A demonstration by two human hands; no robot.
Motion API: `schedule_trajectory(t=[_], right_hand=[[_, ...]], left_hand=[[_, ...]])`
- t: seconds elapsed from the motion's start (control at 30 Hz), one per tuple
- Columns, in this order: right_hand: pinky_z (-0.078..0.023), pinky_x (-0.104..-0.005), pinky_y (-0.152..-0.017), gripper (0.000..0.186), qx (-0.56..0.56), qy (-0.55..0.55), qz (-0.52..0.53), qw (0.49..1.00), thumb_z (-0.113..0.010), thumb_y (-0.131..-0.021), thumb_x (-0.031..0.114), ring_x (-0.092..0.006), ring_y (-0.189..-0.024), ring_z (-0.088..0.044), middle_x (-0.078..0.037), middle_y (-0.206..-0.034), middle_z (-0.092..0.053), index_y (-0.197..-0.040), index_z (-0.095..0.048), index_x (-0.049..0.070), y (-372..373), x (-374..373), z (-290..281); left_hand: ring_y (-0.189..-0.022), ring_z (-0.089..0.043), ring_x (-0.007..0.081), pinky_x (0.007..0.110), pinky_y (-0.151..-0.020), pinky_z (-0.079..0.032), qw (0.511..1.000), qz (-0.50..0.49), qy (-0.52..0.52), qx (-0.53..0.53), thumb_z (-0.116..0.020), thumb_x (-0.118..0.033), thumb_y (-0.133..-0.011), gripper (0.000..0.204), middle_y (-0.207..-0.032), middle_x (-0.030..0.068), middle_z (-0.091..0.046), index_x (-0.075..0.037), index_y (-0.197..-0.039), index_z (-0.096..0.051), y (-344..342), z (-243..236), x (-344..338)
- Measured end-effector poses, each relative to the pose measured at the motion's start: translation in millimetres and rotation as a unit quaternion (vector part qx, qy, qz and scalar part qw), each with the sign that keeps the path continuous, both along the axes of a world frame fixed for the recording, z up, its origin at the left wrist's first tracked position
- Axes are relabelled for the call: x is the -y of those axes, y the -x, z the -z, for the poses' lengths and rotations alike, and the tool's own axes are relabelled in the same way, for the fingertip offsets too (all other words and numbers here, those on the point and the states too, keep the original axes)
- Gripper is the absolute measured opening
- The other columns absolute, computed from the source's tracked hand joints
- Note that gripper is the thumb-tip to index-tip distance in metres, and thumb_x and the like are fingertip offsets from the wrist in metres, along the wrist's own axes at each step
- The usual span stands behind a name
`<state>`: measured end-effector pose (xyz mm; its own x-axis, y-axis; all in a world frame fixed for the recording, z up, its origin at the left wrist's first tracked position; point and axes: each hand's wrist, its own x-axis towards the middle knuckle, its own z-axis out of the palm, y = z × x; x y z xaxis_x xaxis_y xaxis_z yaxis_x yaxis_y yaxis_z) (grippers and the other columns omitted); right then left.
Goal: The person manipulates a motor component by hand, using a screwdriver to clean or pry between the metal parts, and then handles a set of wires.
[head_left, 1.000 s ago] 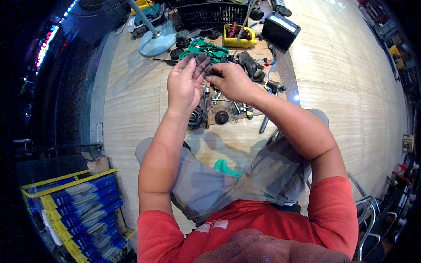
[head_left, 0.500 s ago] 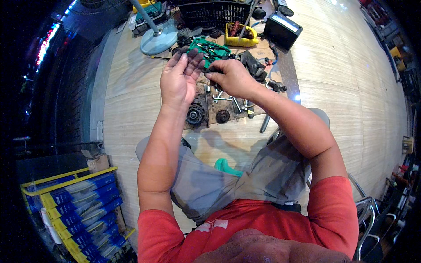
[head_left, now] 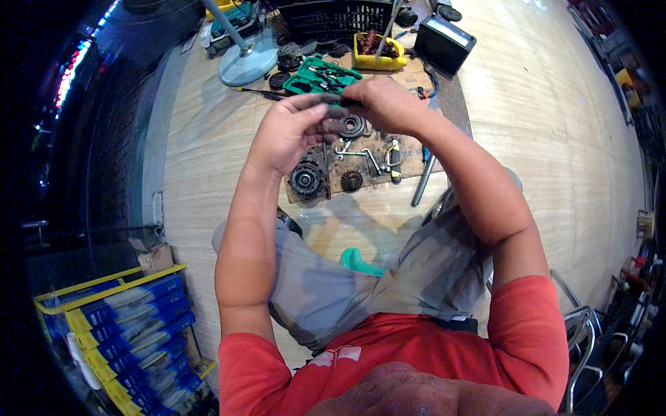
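My left hand (head_left: pixel 291 135) is raised over the cardboard (head_left: pixel 378 132), palm inward, its darkened fingers stretched toward the other hand. Close against those fingertips, my right hand (head_left: pixel 385 104) has its fingers curled together; whatever they pinch, if anything, is hidden. Beneath the hands lies a round metal part with a ring-shaped centre (head_left: pixel 352 126). A large toothed wheel (head_left: pixel 305 179) and a smaller dark gear (head_left: pixel 352 182) rest nearer to me. Between them and the hands is an angled metal wrench (head_left: pixel 357 152). Just beyond the hands sits an open green tool case (head_left: pixel 322 73).
A yellow cut-open container (head_left: pixel 378 62) with dark, reddish contents, a black battery (head_left: pixel 444 47) and a black crate (head_left: pixel 333 24) stand at the back. The fan base (head_left: pixel 250 62) is far left. A yellow-and-black tool (head_left: pixel 395 163) and a metal tube (head_left: pixel 422 184) lie right.
My left hand has turned from palm-up, its fingers swinging rightward to the right hand. My right hand has moved slightly right and farther away. The round metal part now shows below them.
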<state>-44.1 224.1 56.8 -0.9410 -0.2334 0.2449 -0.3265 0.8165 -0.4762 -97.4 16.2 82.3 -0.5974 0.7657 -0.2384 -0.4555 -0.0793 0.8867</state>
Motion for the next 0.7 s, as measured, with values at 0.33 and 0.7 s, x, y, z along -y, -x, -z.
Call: schedule_trajectory(t=[0.33, 0.7], right_hand=[[-0.049, -0.0505, -0.069, 0.021, -0.055, -0.002, 0.056, 0.997, -0.065, -0.084, 0.026, -0.0402, -0.081, -0.062, -0.018, -0.08, -0.065, -0.085, -0.064, 0.005, -5.4, 5.6, -6.6], [-0.051, -0.0485, -0.071, 0.019, -0.005, 0.17, 0.112, 0.979, -0.065, -0.084, 0.02, -0.0423, -0.078, -0.063, -0.024, -0.079, -0.064, -0.086, -0.066, 0.001, -16.3, 37.7, -0.1]], left_hand=[[-0.074, -0.062, 0.0103, 0.026, -0.066, -0.051, 0.966, -0.056, 0.206, -0.148, -0.052, -0.003, -0.094, 0.023, -0.093, 0.0061, -0.068, 0.004, -0.111, -0.065, -11.3, 24.1, -18.9], [-0.104, -0.064, 0.0298, 0.039, -0.091, -0.053, 0.979, -0.183, -0.087, 0.034, -0.044, -0.005, -0.097, 0.026, -0.115, 0.0203, -0.062, 0.006, -0.121, -0.048, 0.9, 23.8, -20.3]])
